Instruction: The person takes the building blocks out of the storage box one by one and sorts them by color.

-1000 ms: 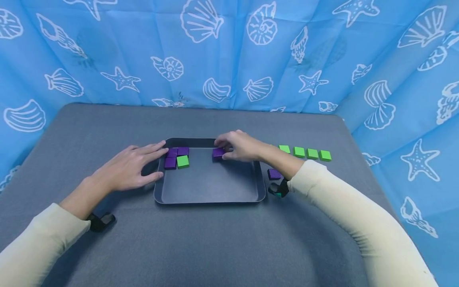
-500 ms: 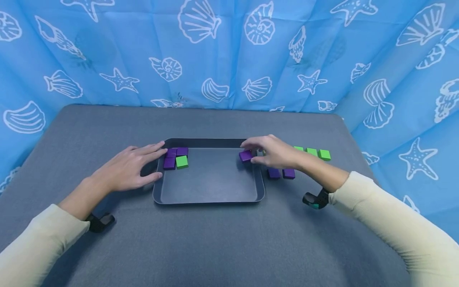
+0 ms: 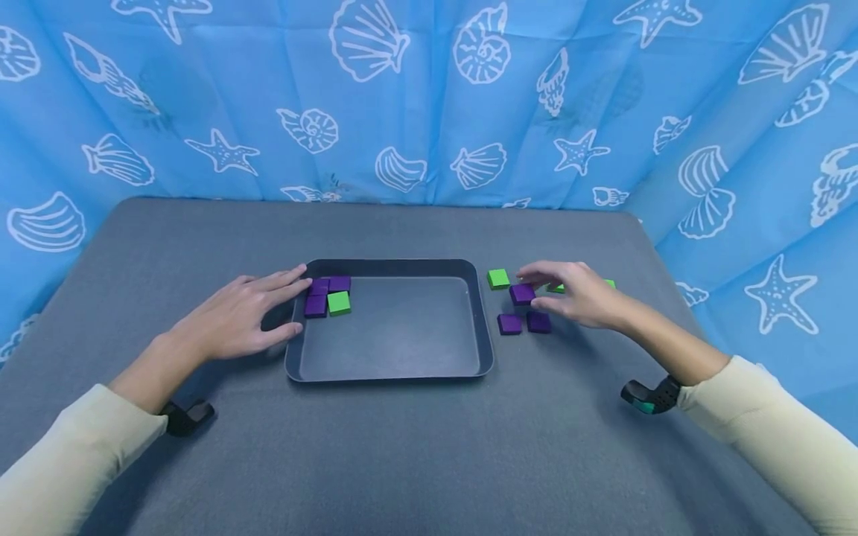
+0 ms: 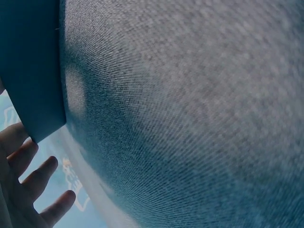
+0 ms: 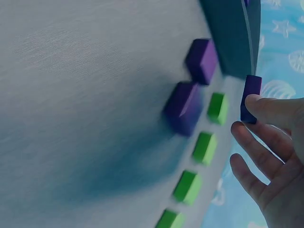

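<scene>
My right hand (image 3: 582, 295) pinches a purple block (image 3: 521, 294) between thumb and fingers, just right of the dark baking tray (image 3: 395, 331). In the right wrist view this held block (image 5: 251, 95) is up off the table. My left hand (image 3: 231, 316) lies with spread, straight fingers at the tray's left rim. Inside the tray's far left corner sit three purple blocks (image 3: 316, 306) and a green block (image 3: 339, 303), grouped as a square. Two more purple blocks (image 3: 509, 324) lie on the table below the held one.
Several green blocks (image 5: 204, 148) stand in a row on the grey table (image 3: 415, 454), partly hidden behind my right hand in the head view. One green block (image 3: 498, 279) is close to the tray's right rim. A blue shell-patterned curtain (image 3: 429, 97) borders the table.
My right hand has lifted the purple block out of the tray and carried it right, over the tray's right rim. My left hand stays at the left rim.
</scene>
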`<state>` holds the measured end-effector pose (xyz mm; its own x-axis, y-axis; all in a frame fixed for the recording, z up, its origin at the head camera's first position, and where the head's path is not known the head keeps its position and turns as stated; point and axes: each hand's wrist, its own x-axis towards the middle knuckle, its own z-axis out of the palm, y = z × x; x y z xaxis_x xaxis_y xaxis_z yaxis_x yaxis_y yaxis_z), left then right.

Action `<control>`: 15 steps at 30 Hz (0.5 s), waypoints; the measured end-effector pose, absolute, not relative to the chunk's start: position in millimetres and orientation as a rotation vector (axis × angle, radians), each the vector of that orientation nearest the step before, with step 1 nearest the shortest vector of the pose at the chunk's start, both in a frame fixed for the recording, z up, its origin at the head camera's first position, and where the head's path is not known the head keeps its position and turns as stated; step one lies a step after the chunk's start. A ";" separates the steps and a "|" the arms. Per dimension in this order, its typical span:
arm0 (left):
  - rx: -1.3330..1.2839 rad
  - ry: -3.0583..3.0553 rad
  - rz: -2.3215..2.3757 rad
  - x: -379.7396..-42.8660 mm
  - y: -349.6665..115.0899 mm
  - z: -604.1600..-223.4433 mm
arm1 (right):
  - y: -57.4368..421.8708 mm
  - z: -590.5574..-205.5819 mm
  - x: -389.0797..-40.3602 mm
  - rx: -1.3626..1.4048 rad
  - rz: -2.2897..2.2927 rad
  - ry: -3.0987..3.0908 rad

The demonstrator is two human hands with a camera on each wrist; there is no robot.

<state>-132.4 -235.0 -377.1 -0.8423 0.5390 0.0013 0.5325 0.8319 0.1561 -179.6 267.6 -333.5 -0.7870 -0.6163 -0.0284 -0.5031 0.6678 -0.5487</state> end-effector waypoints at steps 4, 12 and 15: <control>0.863 2.970 0.220 -131.7 -235.7 -377.1 | 287.0 -339.9 -172.1 -0.868 -0.791 2.692; 0.849 2.978 0.218 -132.1 -235.5 -379.0 | 311.4 -355.8 -160.3 -0.875 -0.828 2.740; 0.847 2.979 0.211 -132.2 -234.8 -379.2 | 319.5 -359.6 -155.5 -0.864 -0.861 2.758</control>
